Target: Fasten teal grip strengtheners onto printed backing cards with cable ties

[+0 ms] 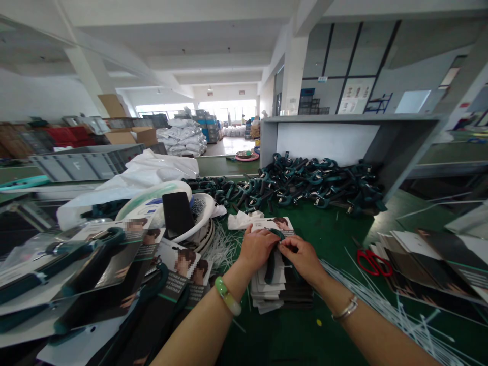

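A dark green hand tool (270,268) with a curved head lies on a printed backing card (285,223), on top of a stack of cards (267,296). My left hand (258,248) is closed over the tool's upper part, its fingertips at the curved head. Close beside it, my right hand (303,255) pinches thumb and forefinger together at the tool's edge. Whatever sits in that pinch is too small to make out. Long white cable ties (392,300) lie right of my right forearm.
Many similar tools (316,180) are heaped at the back, partly inside a grey open-fronted box (414,152). Carded tools (102,259) pile up on the left, near a black phone (178,214). Red-handled scissors (373,263) lie beside more cards (430,269) on the right.
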### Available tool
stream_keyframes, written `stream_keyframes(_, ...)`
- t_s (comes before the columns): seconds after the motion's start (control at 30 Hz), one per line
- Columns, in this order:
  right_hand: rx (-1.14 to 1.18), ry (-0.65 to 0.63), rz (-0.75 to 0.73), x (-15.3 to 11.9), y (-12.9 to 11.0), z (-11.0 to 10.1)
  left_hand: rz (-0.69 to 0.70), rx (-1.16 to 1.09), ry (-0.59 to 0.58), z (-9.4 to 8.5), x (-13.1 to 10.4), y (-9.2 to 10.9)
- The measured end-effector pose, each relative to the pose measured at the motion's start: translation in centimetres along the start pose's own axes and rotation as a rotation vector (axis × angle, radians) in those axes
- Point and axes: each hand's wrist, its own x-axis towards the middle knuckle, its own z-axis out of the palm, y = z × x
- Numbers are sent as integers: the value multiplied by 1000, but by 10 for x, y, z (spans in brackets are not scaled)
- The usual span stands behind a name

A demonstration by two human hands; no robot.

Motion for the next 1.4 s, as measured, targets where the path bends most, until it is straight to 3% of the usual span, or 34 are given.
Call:
stream_keyframes(0.23, 25, -52, 93, 4, -6, -2, -18, -44, 10, 2, 0, 0)
stream_keyframes(0.4, 36, -97, 174, 14, -4, -2, -33, -278, 21, 7, 0, -8)
stream_keyframes(0.53, 25, -96, 171, 18, -2, -1, 31, -381, 21, 5, 0, -12)
stream_keyframes(0.77, -19, 11, 70, 8, 0, 1, -25, -328, 125, 9, 2, -3)
stream_keyframes(0.93, 54, 144, -157, 0, 1, 3, -9, -279, 312, 12, 1, 5)
stream_keyframes(1.13, -128, 11, -217, 6, 1, 5, 129, -189, 499, 5, -5, 21)
stream_keyframes(1.3, -126, -53, -242, 13, 2, 6, 192, -106, 447, -1, -18, 24)
stream_keyframes(1.4, -67, -71, -335, 13, 3, 4, 27, -143, 340, -2, -30, 16)
